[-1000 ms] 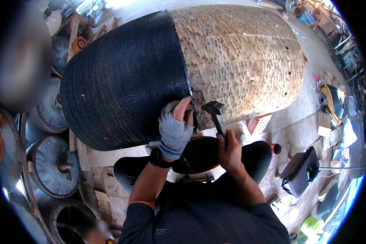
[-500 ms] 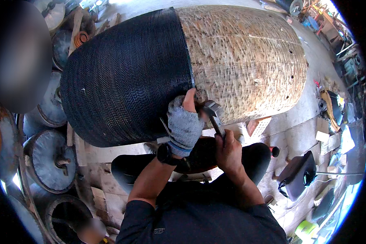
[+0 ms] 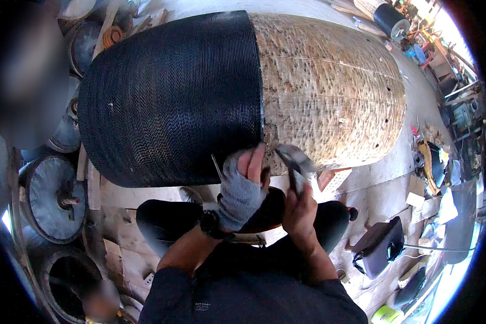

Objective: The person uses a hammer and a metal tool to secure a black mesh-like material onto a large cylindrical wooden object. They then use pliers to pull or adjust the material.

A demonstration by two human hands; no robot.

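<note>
We see a big drum [image 3: 335,86] lying crosswise in front of the person, its left part under a ribbed black cover [image 3: 173,102] and its right part pale, rough and pitted. The left hand [image 3: 243,186], in a grey glove with bare fingertips, is at the lower end of the cover's edge, its fingers partly bent; we cannot tell whether they pinch anything. A thin rod [image 3: 216,166] slants just beside the glove (we cannot make out what keeps it there). The right hand [image 3: 301,213] is closed around the handle of a hammer [image 3: 296,167], whose blurred head is up near the pale surface, just right of the left fingers. Well off to the right, we find a dark bag [image 3: 380,248] on the floor.
</note>
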